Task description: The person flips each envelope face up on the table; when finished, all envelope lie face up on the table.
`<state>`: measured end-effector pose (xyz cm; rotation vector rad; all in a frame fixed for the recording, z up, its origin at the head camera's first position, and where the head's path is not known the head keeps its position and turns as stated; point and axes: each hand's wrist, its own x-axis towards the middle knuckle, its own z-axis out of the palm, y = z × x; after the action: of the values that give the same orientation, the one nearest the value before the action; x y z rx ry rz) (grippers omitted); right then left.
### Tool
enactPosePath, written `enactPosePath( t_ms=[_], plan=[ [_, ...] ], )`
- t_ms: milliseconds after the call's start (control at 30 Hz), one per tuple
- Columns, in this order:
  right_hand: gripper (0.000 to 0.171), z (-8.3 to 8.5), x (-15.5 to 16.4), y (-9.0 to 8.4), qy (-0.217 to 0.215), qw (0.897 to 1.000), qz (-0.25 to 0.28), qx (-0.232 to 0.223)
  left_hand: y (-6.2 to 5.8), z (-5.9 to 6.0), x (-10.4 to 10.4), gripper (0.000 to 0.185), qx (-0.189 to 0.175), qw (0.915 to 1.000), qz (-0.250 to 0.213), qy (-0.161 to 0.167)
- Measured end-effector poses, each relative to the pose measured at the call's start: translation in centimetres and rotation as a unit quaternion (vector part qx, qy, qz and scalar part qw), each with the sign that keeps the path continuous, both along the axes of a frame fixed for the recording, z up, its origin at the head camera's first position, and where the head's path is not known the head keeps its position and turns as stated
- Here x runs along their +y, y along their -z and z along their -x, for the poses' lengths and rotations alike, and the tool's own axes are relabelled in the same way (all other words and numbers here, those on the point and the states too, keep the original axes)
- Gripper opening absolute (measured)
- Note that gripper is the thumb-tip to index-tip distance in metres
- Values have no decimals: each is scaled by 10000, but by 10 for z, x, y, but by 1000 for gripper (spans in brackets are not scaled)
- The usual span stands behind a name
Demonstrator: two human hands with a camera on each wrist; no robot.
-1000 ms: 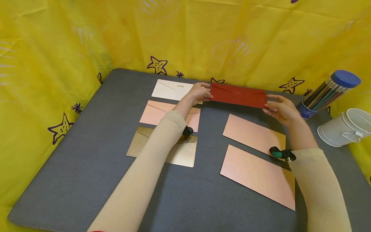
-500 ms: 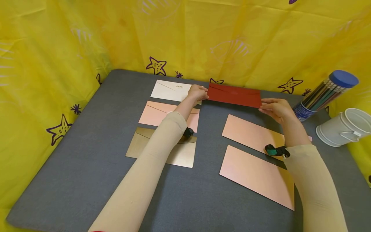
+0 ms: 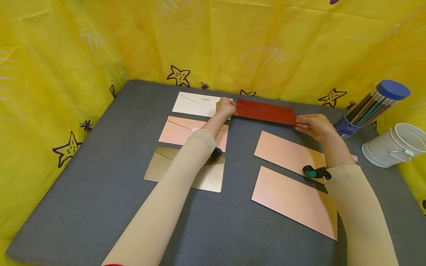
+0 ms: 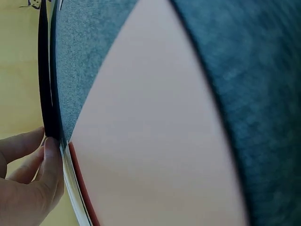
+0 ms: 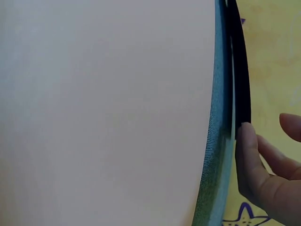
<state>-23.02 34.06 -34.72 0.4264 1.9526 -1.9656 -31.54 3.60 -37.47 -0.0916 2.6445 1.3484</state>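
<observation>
Head view: the red envelope (image 3: 265,111) has sunk from mid-air to the desk (image 3: 100,177) at the far edge — nearly laid down. Left hand (image 3: 225,108) and right hand (image 3: 313,125) fingers still pinch its two ends.

Matt dark-red paper envelope (image 3: 265,111) pinched at both ends; beneath the grip, a rough grey felt mat (image 3: 100,177). Nearer sheets: pink paper (image 3: 294,201) with faint satin sheen, and gold envelope (image 3: 206,177), pearly.
</observation>
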Motion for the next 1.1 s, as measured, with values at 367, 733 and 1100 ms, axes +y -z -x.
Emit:
enactPosePath(
  t_ms=[367, 733, 1100],
  plan=[
    [29, 0, 2, -2, -127, 9996, -163, -210, 1, -2, 0, 34, 20, 9999, 45, 103],
    [24, 1, 4, -2, -199, 9993, -166, -281, 1, 0, 2, 33, 122, 9992, 239, 307],
    [25, -4, 9, -5, -534, 9983, -130, -181, -3, -2, 2, 35, 66, 9987, 194, 476]
  ],
)
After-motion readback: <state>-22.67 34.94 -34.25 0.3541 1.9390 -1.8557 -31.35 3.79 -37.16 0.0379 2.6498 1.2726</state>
